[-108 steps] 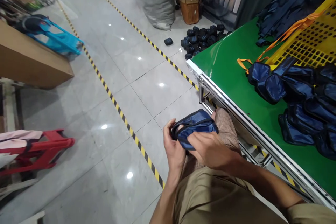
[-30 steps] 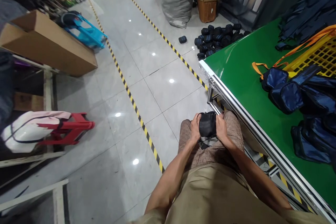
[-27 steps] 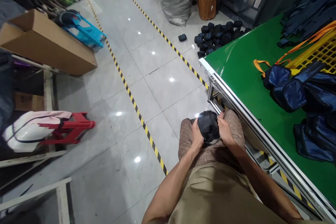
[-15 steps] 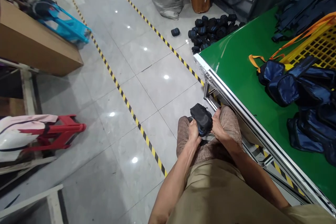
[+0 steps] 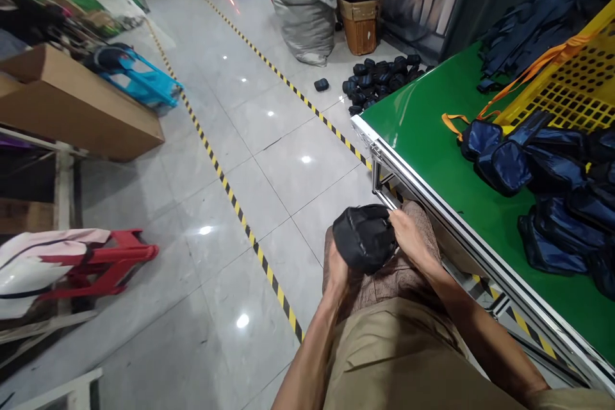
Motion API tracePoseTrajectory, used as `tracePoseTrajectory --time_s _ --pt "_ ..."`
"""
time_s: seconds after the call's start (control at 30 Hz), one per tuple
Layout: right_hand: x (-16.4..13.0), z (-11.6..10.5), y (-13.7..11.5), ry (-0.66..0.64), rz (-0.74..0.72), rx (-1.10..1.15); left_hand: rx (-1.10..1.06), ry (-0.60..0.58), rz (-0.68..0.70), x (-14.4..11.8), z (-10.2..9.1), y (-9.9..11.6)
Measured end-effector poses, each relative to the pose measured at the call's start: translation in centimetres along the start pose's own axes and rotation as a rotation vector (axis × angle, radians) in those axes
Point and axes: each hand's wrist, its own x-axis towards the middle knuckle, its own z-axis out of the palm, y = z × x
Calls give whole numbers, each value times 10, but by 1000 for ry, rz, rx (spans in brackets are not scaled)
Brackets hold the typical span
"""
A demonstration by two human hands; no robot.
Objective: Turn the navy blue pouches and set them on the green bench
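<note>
Black pouch [image 5: 364, 237] | between hands | left hand [image 5: 337, 270] under | right hand [image 5: 408, 235] beside

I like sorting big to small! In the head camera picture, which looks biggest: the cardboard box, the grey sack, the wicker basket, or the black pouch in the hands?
1. cardboard box
2. grey sack
3. black pouch, though nearness to the camera enlarges it
4. wicker basket

Right of frame we see a glossy green table [image 5: 427, 134], on it dark blue fabric pouches [image 5: 542, 173], yellow perforated plastic crate [image 5: 571, 83].
</note>
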Motion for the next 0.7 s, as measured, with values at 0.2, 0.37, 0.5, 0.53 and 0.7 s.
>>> tracePoseTrajectory --time_s 0.2,0.37,0.5,0.53,0.7 --pt "-4 -32 -48 -93 -309 -218 262 -294 289 -22 -17 99" --pt "-17 -56 -48 -251 -557 -236 539 -381 415 -52 3 73" --pt "-33 -76 -40 -405 -481 -199 515 -387 537 -63 20 21" --pt "-37 -80 -38 -422 -434 -189 508 -414 556 -67 23 11" --pt "-58 -86 -20 -384 -179 -143 489 -434 401 -81 26 -9"
